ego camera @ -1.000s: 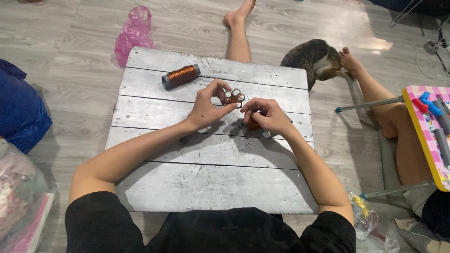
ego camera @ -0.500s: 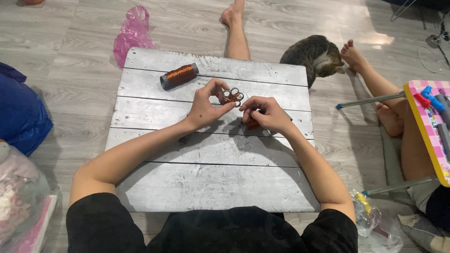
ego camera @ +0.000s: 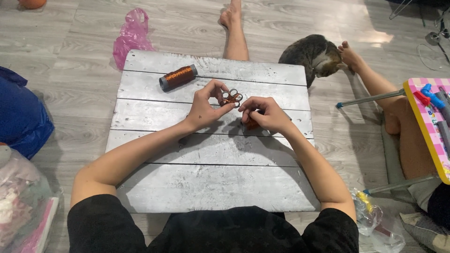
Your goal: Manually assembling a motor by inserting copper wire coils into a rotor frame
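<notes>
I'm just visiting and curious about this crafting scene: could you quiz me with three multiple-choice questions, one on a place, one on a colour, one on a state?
1. Where does the wire spool lie?
A. on the floor
B. on the far left part of the table
C. in a bag

2. What colour is the plastic bag beyond the table?
A. pink
B. green
C. yellow

3. What is the left hand doing?
A. resting flat
B. pinching a small cluster of metal rings
C. touching the cat

Answers: 1 B, the spool rests on the planks; 2 A, it shows pink; 3 B, fingertips grip the rings.

hands (ego camera: 204, 108) on wire rings (ego camera: 232, 97) over table (ego camera: 211, 182)
</notes>
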